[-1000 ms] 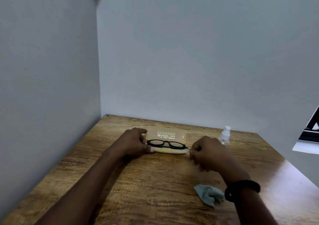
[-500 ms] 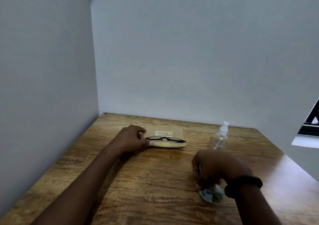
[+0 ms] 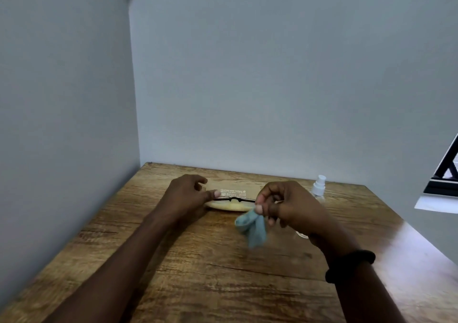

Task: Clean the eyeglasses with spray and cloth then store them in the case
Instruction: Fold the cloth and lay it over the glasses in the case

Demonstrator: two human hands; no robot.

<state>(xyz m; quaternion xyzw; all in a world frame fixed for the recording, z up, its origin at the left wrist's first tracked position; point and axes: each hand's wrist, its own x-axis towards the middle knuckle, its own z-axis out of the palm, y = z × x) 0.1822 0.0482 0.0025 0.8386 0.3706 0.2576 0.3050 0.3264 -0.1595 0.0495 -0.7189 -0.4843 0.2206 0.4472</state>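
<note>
An open case (image 3: pixel 230 206) lies on the wooden table, its pale yellow tray in front and its tan lid with white print flat behind. Black-framed eyeglasses (image 3: pixel 234 200) lie folded in the tray. My left hand (image 3: pixel 188 196) rests at the case's left end, thumb touching that end; whether it grips is unclear. My right hand (image 3: pixel 287 208) is lifted at the case's right end and pinches a light blue cloth (image 3: pixel 252 227), which hangs down from the fingers. A small clear spray bottle (image 3: pixel 318 188) with a white nozzle stands upright behind my right hand, partly hidden by it.
The table (image 3: pixel 223 273) fits into a corner, with grey walls on the left and behind. Its right edge runs diagonally at the far right. A white and black object (image 3: pixel 443 186) juts in beyond that edge. A black band circles my right wrist.
My right hand left the case, dropped to the cloth near the front of the table, took hold of it and lifted it up to the case's right end. My left hand stayed at the case.
</note>
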